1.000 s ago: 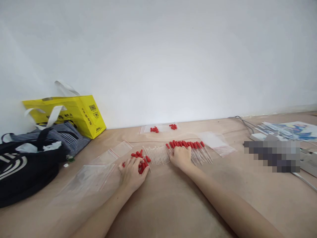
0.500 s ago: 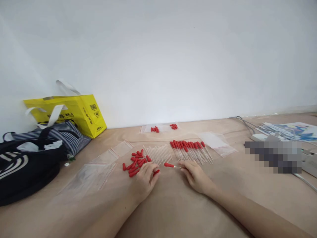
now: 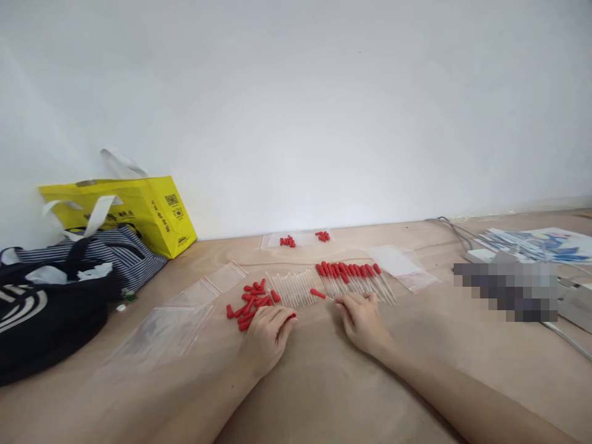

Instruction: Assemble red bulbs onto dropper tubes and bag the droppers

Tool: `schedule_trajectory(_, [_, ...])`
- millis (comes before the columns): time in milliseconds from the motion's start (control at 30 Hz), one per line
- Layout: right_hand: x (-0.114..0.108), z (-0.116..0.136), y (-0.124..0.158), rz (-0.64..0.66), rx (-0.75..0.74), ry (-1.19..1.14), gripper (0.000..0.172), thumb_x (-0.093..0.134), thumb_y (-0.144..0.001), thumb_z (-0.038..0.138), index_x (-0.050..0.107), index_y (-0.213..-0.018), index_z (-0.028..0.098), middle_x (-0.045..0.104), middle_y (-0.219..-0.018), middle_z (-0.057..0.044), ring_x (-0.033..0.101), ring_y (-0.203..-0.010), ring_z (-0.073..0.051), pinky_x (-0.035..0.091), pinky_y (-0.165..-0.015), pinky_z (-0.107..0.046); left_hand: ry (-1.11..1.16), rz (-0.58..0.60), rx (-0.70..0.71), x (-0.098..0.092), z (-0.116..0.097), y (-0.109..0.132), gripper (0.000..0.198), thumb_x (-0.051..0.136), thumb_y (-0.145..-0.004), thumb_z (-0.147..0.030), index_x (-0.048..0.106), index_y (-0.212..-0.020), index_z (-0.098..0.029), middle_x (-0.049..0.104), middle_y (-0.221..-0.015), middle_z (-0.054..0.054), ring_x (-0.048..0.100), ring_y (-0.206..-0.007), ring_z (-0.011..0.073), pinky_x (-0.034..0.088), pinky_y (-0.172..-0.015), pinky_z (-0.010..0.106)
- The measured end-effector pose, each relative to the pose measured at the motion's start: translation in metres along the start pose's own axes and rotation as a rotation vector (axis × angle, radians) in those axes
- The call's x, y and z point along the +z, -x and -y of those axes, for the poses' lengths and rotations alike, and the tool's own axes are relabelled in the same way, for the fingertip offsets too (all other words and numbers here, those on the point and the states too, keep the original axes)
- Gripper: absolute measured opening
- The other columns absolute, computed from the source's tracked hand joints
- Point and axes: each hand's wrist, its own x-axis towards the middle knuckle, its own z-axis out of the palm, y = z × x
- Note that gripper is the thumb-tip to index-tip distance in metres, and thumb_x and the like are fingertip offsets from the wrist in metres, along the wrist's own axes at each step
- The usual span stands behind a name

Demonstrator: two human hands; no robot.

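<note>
My left hand (image 3: 268, 336) is closed on a red rubber bulb (image 3: 291, 317), whose end shows at the fingertips. Just beyond it lies a loose pile of red rubber bulbs (image 3: 250, 300). My right hand (image 3: 363, 320) pinches a dropper (image 3: 317, 293), its red bulb pointing left and most of its tube hidden by the fingers. Between and beyond the hands, thin clear tubes (image 3: 291, 288) lie side by side. To their right, a row of droppers with red bulbs (image 3: 351, 271) rests behind my right hand.
Clear zip bags (image 3: 157, 333) lie at left, another bag (image 3: 402, 265) at right. Further back, a bag (image 3: 305, 239) bears small red bulbs. A yellow bag (image 3: 176, 213) and a black bag (image 3: 50, 327) stand left. Papers (image 3: 531, 243) and cables lie right.
The dropper in my right hand has moved slightly away from me, toward the row of tubes. My left hand stays almost in place, still holding its bulb.
</note>
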Motion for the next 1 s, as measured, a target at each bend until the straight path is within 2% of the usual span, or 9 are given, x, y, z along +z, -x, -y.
schedule_trajectory(100, [0.002,-0.012,-0.013,-0.070,0.175,0.168,0.022,0.038,-0.082,0.019,0.059,-0.080,0.017,0.065,-0.071,-0.003,0.054,-0.066,-0.015,0.021,-0.070,-0.031,0.061,0.021,-0.030,0.002,0.002,0.001,0.018,0.039,-0.087,-0.024,0.055,-0.087,-0.019,0.062,-0.081,0.003,0.057,-0.072,0.0160,0.044,-0.067,0.030])
schedule_trajectory(200, [0.004,-0.028,-0.025,-0.117,0.311,0.347,0.024,0.038,-0.081,0.023,0.061,-0.076,0.017,0.064,-0.063,-0.004,0.055,-0.064,-0.016,0.020,-0.070,-0.032,0.119,-0.016,-0.031,0.004,0.004,0.001,0.017,0.040,-0.086,-0.025,0.055,-0.086,-0.019,0.060,-0.080,0.003,0.057,-0.073,0.0153,0.046,-0.067,0.027])
schedule_trajectory(333, [0.008,-0.040,-0.030,-0.099,0.349,0.461,0.027,0.037,-0.079,0.023,0.061,-0.069,0.017,0.063,-0.058,-0.005,0.055,-0.063,-0.017,0.020,-0.070,-0.033,0.138,-0.068,-0.038,0.003,0.005,0.000,0.014,0.043,-0.083,-0.022,0.056,-0.088,-0.019,0.059,-0.082,0.003,0.057,-0.076,0.0148,0.047,-0.069,0.026])
schedule_trajectory(467, [0.010,-0.040,-0.029,-0.062,0.346,0.487,0.026,0.038,-0.079,0.026,0.061,-0.069,0.017,0.064,-0.063,-0.006,0.055,-0.068,-0.019,0.020,-0.071,-0.034,0.126,-0.084,-0.060,0.002,0.006,-0.001,0.016,0.044,-0.081,-0.019,0.057,-0.089,-0.019,0.058,-0.082,0.004,0.058,-0.076,0.0154,0.048,-0.069,0.027])
schedule_trajectory(600, [0.008,-0.033,-0.032,-0.055,0.330,0.485,0.025,0.040,-0.079,0.028,0.061,-0.072,0.017,0.065,-0.073,-0.007,0.053,-0.076,-0.021,0.019,-0.073,-0.035,0.111,-0.082,-0.074,0.002,0.009,-0.001,0.018,0.042,-0.080,-0.018,0.057,-0.091,-0.018,0.059,-0.083,0.005,0.058,-0.074,0.0157,0.049,-0.067,0.027])
schedule_trajectory(733, [0.009,-0.013,-0.043,-0.038,0.264,0.422,0.025,0.040,-0.080,0.029,0.061,-0.077,0.017,0.064,-0.082,-0.008,0.051,-0.081,-0.021,0.020,-0.074,-0.035,0.108,-0.058,-0.098,0.004,0.012,0.000,0.021,0.043,-0.078,-0.016,0.053,-0.096,-0.018,0.059,-0.084,0.004,0.058,-0.069,0.0146,0.048,-0.064,0.027])
schedule_trajectory(833, [0.018,0.008,-0.056,0.074,0.284,0.345,0.028,0.039,-0.081,0.032,0.063,-0.077,0.019,0.064,-0.084,-0.008,0.051,-0.083,-0.021,0.020,-0.074,-0.035,0.064,-0.063,-0.121,0.004,0.013,0.002,0.014,0.047,-0.077,-0.019,0.052,-0.090,-0.018,0.060,-0.081,0.004,0.057,-0.070,0.0162,0.047,-0.065,0.030])
schedule_trajectory(1000, [0.038,0.026,-0.080,0.260,0.435,0.334,0.029,0.044,-0.076,0.032,0.065,-0.081,0.013,0.063,-0.086,-0.014,0.051,-0.085,-0.024,0.021,-0.076,-0.038,-0.051,-0.030,-0.102,0.000,0.010,0.001,0.010,0.050,-0.076,-0.020,0.055,-0.084,-0.018,0.061,-0.079,0.003,0.055,-0.078,0.0208,0.041,-0.070,0.036])
